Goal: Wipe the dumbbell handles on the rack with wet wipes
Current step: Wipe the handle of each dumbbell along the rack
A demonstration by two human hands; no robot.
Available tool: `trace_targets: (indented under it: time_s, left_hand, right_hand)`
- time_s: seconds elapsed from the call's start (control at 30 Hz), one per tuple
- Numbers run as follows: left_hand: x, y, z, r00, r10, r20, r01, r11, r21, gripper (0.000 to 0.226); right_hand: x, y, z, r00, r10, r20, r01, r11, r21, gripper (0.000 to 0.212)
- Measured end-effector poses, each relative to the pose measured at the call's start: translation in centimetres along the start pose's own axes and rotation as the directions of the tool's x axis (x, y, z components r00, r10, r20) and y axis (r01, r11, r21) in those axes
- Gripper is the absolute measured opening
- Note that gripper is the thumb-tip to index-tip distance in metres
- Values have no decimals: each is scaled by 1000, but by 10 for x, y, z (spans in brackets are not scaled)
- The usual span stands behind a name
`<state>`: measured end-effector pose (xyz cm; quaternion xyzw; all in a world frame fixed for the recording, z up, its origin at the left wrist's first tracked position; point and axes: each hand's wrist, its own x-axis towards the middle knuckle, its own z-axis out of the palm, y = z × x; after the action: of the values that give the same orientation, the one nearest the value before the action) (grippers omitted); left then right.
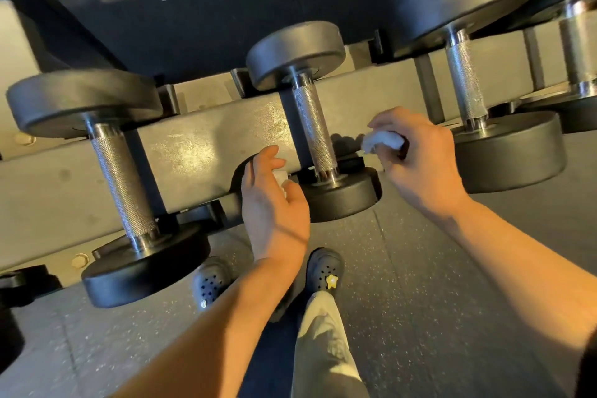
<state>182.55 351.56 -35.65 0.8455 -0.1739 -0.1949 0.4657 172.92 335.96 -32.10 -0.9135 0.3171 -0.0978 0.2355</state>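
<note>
Three black dumbbells with knurled steel handles lie across the grey rack (193, 152). The small middle dumbbell's handle (315, 131) stands between my two hands. My right hand (416, 155) grips a crumpled white wet wipe (382, 140) just right of that handle, not touching it. My left hand (271, 200) hovers just left of the handle's near end, fingers loosely curved around a small white wad (281, 178) in the palm. The left dumbbell's handle (122, 184) and the right dumbbell's handle (466, 81) are untouched.
A fourth, thicker steel handle (578, 48) shows at the far right edge. Below the rack lies speckled rubber floor (420, 300), where my two dark clogs (324, 271) and a pale trouser leg stand close to the rack's front rail.
</note>
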Motion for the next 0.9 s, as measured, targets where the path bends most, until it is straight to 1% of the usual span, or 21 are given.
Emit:
trace_targets:
  time_s: [0.07,0.2,0.23,0.3,0.33,0.37,0.4,0.43,0.53,0.63,0.7,0.77,0.83,0.87,0.9]
  left_hand:
    - [3,0,0,1000,18,-8,-18,1000,1,46]
    - [6,2,1,994,109,7,-109,993,43,45]
    - [7,3,2,992,126,7,-126,990,59,44]
    - [7,6,5,992,122,16,-123,990,70,43]
    - [6,8,7,995,97,21,-98,993,71,43]
    - [5,10,8,997,73,24,-74,995,71,45]
    - [4,11,9,998,61,26,-63,995,72,45]
    - [3,11,11,998,63,23,-65,995,75,45]
    - [2,11,16,998,70,2,-70,994,88,45]
    - [4,10,20,998,56,-29,-52,992,113,45]
    - [5,9,21,996,84,-38,-79,988,129,44]
    - [6,7,20,994,105,-36,-99,987,125,42]
    - [9,4,19,994,101,-39,-96,991,98,42]
    - [10,3,18,995,93,-43,-89,992,89,42]
    - [11,1,17,995,85,-44,-81,993,87,42]
  right_hand:
    - [2,-7,8,999,43,20,-45,995,93,26]
    - [11,-23,23,993,114,40,-119,978,172,17]
    - [12,-26,25,988,141,59,-151,964,221,14]
    - [12,-31,26,967,211,141,-250,887,389,8]
    - [11,-31,26,953,241,182,-300,828,474,9]
    - [10,-29,26,943,262,207,-333,786,521,11]
    - [10,-27,26,938,273,214,-346,780,522,12]
    - [11,-24,26,939,274,209,-343,803,487,13]
    - [20,-23,27,955,230,186,-285,884,370,14]
    - [25,-28,26,966,186,182,-235,924,302,17]
    - [23,-30,23,967,152,203,-205,939,276,16]
    - [16,-28,20,967,165,196,-228,903,363,16]
    - [9,-27,17,962,224,154,-271,815,512,19]
    - [7,-28,18,963,232,135,-268,787,556,20]
    - [6,-32,20,969,215,122,-246,786,567,22]
